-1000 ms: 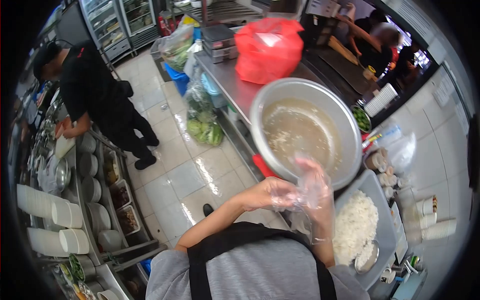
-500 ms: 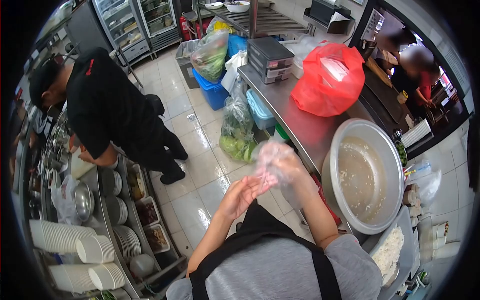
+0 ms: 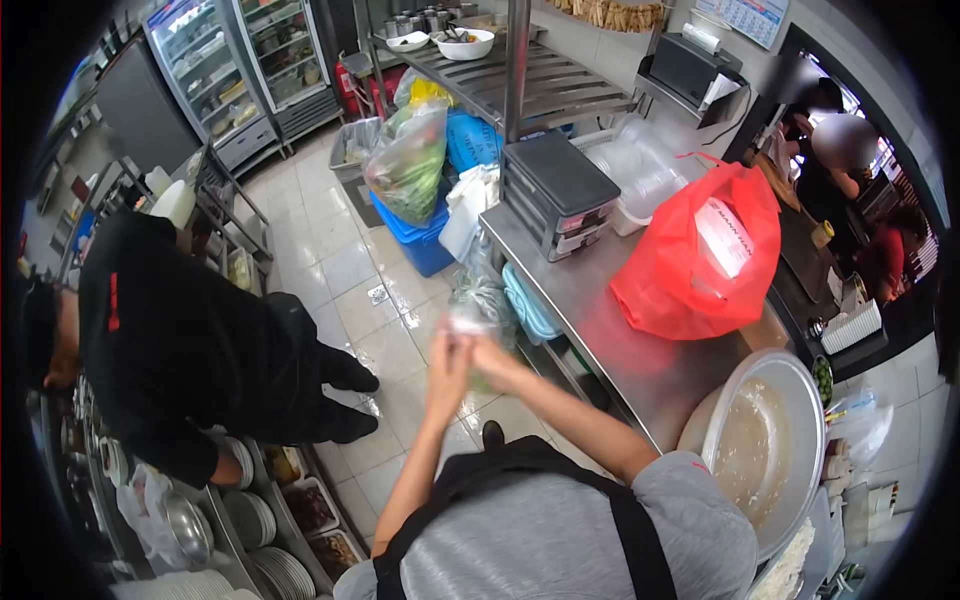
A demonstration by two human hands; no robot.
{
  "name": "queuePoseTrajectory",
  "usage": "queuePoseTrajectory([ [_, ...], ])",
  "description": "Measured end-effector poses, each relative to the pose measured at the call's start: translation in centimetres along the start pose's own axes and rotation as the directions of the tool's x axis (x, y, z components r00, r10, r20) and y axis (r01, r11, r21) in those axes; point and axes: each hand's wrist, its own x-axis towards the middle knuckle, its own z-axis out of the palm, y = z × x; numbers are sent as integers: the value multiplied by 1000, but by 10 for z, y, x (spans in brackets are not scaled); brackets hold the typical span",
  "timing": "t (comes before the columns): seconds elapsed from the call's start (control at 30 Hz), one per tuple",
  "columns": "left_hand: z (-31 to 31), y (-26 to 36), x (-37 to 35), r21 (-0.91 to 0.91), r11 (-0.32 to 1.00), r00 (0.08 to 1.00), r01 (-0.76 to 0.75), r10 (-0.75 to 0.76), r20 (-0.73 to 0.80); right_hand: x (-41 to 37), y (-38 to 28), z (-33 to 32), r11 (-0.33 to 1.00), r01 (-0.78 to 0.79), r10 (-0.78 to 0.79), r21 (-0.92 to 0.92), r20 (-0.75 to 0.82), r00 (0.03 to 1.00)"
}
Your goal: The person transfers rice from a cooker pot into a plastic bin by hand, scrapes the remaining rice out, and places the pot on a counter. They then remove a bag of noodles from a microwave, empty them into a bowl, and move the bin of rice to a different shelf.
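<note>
My two hands meet in front of me over the tiled floor, raised and somewhat blurred. My left hand has its fingers closed against a crumpled clear plastic glove. Close beside it, my right hand is also closed at the plastic; its fingertips are partly hidden. A clear bag of greens lies behind the hands. To their right, the steel counter carries a red bag with a white label. A large metal basin nearer to me holds cloudy water with white bits.
A person in black bends over the left counter, one hand near stacked plates. A black drawer unit stands on the right counter. A blue bin and bagged vegetables sit on the floor beyond.
My hands have come together and moved left, with the clear plastic now bunched between them. The view has shifted, and the person in black has leaned further toward the plates.
</note>
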Motion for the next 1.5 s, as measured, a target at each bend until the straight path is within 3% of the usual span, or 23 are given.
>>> queuePoseTrajectory([
  [0.03,-15,-27,12,-223,945,971,239,-238,31,-16,7,12,995,47,-40,-86,87,995],
  [0.1,-31,-62,29,-462,749,878,475,-441,186,-33,-9,21,960,79,-20,-269,217,976],
  [0.13,-31,-62,38,-540,666,854,515,-452,257,-32,-18,19,931,58,36,-359,251,967],
  [0.23,-26,-68,55,-697,316,745,644,-465,478,-23,-35,1,977,20,62,-210,375,925],
  [0.33,-5,-74,86,-623,298,689,723,-258,677,-12,-66,-12,980,-101,123,-174,120,985],
  [0.43,26,-144,125,-341,598,622,725,-356,698,6,-53,-55,987,-104,62,-125,-305,950],
  [0.47,34,-167,144,-323,613,643,721,-418,641,11,-58,-65,989,-119,67,-90,-451,890],
  [0.53,57,-230,188,-277,640,670,717,-522,528,14,-77,-72,932,-149,-77,-332,-582,810],
  [0.57,70,-269,212,-245,654,677,716,-565,471,16,-83,-74,912,-178,-103,-369,-626,773],
  [0.63,88,-321,266,32,891,848,453,-442,293,24,-87,-73,870,-240,-157,-431,-703,694],
  [0.7,124,-378,307,92,970,969,227,-234,79,36,-85,-66,948,-142,-124,-284,-742,659],
  [0.73,130,-384,325,215,961,982,176,-188,35,40,-83,-63,974,-86,-106,-208,-762,638],
  [0.77,139,-385,337,335,934,991,126,-133,-1,45,-78,-59,962,-119,-119,-244,-772,624],
  [0.83,136,-358,352,400,896,966,195,-245,77,52,-62,-55,920,-220,-136,-326,-789,599],
  [0.87,137,-354,357,390,897,954,210,-276,120,58,-58,-53,892,-269,-147,-364,-795,588],
  [0.97,142,-363,359,280,931,912,236,-312,267,69,-43,-53,842,-302,-129,-448,-710,693],
  [1.07,140,-376,336,147,953,936,263,-290,202,86,-51,-40,771,-333,-118,-543,-635,763],
  [1.17,112,-361,325,141,983,989,121,-131,64,95,-50,-38,719,-316,-110,-619,-550,828],
  [1.27,74,-348,323,231,971,998,-58,51,35,99,-37,-44,667,-292,-97,-685,-469,878],
  [1.4,31,-323,335,375,898,972,-230,195,130,107,-22,-43,675,-236,-117,-699,-417,901],
  [1.5,9,-300,355,409,864,949,-295,217,228,116,-48,-23,690,-330,17,-644,-442,897],
])
